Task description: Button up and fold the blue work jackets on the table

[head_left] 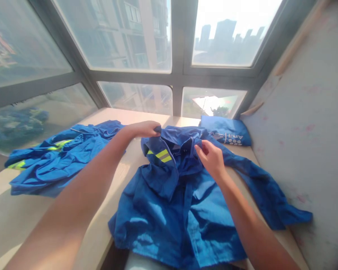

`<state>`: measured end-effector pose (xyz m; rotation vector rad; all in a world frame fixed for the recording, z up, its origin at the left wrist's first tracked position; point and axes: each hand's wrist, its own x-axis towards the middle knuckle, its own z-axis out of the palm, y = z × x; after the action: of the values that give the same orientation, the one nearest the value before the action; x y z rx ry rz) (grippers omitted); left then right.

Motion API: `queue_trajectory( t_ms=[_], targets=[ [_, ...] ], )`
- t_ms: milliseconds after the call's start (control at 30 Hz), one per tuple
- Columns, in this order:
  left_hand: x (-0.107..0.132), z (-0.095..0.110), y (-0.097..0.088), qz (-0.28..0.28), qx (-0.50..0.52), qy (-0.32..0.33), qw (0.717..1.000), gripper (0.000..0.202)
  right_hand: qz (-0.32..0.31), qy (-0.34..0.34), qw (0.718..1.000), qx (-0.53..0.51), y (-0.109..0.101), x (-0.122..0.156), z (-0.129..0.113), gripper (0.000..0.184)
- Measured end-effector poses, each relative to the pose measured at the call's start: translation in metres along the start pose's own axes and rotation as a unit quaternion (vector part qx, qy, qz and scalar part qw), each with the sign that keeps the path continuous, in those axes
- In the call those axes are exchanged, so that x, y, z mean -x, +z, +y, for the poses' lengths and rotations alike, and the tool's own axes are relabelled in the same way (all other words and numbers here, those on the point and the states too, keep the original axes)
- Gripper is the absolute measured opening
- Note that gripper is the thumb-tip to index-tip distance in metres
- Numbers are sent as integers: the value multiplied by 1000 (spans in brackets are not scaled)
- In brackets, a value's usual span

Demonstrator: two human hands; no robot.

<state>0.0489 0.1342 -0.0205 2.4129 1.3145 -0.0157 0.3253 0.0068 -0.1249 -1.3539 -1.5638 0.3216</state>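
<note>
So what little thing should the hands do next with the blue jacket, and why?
Perhaps the left hand should ease outward to smooth the blue jacket. That hand and the right hand pinch it near the collar, and the side with the yellow striped patch looks bunched.

a blue jacket [211, 217] lies spread on the desk [122, 172], collar [183, 132] at the far end, zip-lined edges held apart there, fabric creased. a yellow-and-grey striped patch [163, 155] shows near the neck. one sleeve [264, 191] stretches out rightward; the hem [214, 260] overhangs the near edge.
</note>
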Motion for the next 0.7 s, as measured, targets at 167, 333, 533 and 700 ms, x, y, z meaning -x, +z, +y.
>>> queue_trajectory(
  t_ms=[167,333,533,700],
  targets=[
    [-10,11,36,119,157,-31,980,27,-23,-30,999,13,24,14,-13,22],
    [-16,25,63,77,372,-113,918,33,-57,-16,998,20,60,22,-15,19],
    [1,18,70,3,356,-40,933,53,-59,28,998,-10,82,19,-5,21],
    [3,5,86,-12,170,-65,983,22,-38,79,984,-158,78,6,3,30]
  ],
)
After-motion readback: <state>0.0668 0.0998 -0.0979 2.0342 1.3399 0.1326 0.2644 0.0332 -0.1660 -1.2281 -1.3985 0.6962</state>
